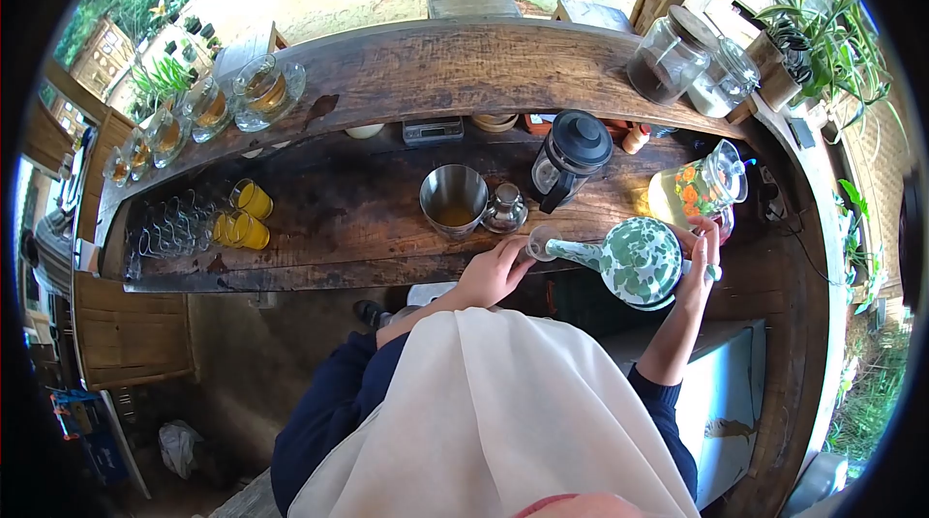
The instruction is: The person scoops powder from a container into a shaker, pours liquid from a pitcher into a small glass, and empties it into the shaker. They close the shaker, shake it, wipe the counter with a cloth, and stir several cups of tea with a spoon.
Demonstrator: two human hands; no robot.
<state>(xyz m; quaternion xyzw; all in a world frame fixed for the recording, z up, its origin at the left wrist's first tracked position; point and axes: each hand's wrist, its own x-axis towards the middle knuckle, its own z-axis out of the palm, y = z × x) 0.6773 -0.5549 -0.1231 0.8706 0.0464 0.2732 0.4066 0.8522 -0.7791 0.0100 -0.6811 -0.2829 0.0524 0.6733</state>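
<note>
Green-and-white kettle (641,266) right of small glass cup (541,242), both by near edge of tabletop (339,245). Kettle's long line runs sideways, spout pointing left at cup; cannot tell if touching. Left hand (495,271) reaches in, fingers pinched on cup. Right hand (703,245), arm up, fingers curled round kettle's handle side.

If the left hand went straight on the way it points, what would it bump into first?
Beyond the small glass it holds, the left hand would probably meet the spout of the green-and-white teapot first, though depth is hard to judge.
</note>
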